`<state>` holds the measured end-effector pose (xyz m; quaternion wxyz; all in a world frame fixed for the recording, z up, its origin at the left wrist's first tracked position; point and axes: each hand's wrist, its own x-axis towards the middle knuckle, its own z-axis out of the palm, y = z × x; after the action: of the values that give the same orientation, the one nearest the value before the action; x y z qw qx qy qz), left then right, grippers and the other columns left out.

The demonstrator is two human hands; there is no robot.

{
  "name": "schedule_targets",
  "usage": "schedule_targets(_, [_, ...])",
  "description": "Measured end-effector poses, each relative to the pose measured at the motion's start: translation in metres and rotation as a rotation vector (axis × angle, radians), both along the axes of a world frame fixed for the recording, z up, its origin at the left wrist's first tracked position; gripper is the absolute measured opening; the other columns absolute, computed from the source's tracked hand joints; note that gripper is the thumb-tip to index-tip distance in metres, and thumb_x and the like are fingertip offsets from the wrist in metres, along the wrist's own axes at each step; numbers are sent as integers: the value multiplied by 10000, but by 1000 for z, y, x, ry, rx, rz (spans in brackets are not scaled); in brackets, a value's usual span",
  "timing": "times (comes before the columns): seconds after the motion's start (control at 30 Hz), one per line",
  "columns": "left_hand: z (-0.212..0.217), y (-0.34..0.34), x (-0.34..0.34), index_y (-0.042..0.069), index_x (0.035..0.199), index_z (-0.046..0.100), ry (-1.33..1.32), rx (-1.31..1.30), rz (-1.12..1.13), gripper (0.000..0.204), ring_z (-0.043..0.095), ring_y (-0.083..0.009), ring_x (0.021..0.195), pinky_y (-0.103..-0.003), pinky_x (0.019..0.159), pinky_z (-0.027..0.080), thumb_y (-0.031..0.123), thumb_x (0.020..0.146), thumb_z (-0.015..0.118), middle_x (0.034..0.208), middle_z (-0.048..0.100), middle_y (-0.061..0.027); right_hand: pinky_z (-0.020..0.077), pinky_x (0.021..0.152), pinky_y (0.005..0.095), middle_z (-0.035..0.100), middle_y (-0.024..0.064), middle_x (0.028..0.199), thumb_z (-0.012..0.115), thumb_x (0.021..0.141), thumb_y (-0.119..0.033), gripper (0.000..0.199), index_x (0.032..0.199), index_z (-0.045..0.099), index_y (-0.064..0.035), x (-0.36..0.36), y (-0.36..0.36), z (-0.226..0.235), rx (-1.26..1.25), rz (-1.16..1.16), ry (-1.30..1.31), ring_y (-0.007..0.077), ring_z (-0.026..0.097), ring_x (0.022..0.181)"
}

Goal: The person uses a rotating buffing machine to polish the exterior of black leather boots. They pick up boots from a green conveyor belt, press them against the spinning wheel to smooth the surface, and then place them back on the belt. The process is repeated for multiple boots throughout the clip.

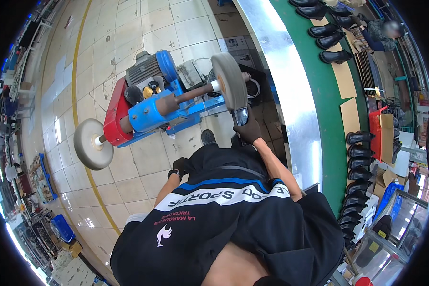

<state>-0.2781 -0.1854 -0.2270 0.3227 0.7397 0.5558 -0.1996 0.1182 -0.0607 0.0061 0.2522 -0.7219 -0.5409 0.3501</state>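
Note:
My right hand (249, 129), in a dark glove, is closed around a glossy black shoe (240, 116). The shoe sits against the lower edge of a grey buffing wheel (229, 81), and my fingers hide part of it. That wheel is on the right end of the shaft of a blue and red polishing machine (145, 117). My left hand (180, 165), also dark-gloved, rests low by my left thigh, apart from the machine. Its fingers blend into the black clothing, so I cannot make out their shape. A second pale wheel (93, 144) is on the machine's left end.
A metal-edged bench (298, 109) with a green top (314, 76) runs along my right. Black shoes (360, 164) line its far side, near a red crate (377, 133). Another person (383, 35) is beyond it. A grey motor (143, 70) stands behind the shaft. Yellow lines mark the tiled floor.

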Motion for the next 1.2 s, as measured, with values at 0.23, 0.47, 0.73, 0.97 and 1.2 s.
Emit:
schedule_targets(0.23, [-27, 2, -23, 90, 1065, 664, -417, -97, 735, 328, 692, -243, 907, -376, 766, 545, 336, 857, 604, 1078, 687, -117, 520, 830, 496, 650, 293, 1042, 732, 593, -305, 1078, 1511, 182, -176, -13, 6, 19, 14, 57, 27, 459, 644, 938])
schedule_targets(0.47, [70, 117, 75, 94, 1341, 483, -697, -610, 1439, 491, 662, -256, 894, -434, 719, 494, 361, 929, 466, 1129, 662, -104, 526, 824, 476, 656, 285, 1031, 766, 579, -315, 1127, 1527, 175, -166, 9, -4, -3, -14, 2, -6, 444, 648, 935])
schedule_targets(0.73, [78, 153, 92, 87, 1353, 468, -622, -654, 1295, 527, 651, -262, 941, -426, 755, 513, 387, 921, 486, 1159, 651, -83, 515, 860, 430, 676, 208, 1042, 781, 601, -361, 722, 1221, 539, -81, 138, -11, 22, -121, -416, -164, 364, 659, 970])
schedule_targets(0.97, [52, 143, 82, 99, 1353, 443, -551, -634, 1350, 519, 657, -292, 921, -448, 705, 510, 435, 958, 435, 1168, 649, -107, 506, 835, 426, 664, 213, 1050, 695, 690, -620, 631, 979, 654, -61, 276, -93, 19, -423, -539, -505, 353, 643, 981])
schedule_targets(1.2, [72, 147, 114, 95, 1375, 426, -499, -685, 1467, 528, 635, -316, 978, -474, 710, 529, 413, 955, 462, 1202, 621, -123, 461, 985, 405, 627, 177, 1211, 751, 705, -476, 700, 1245, 613, -53, 388, -12, 0, -374, -146, -369, 327, 592, 1127])
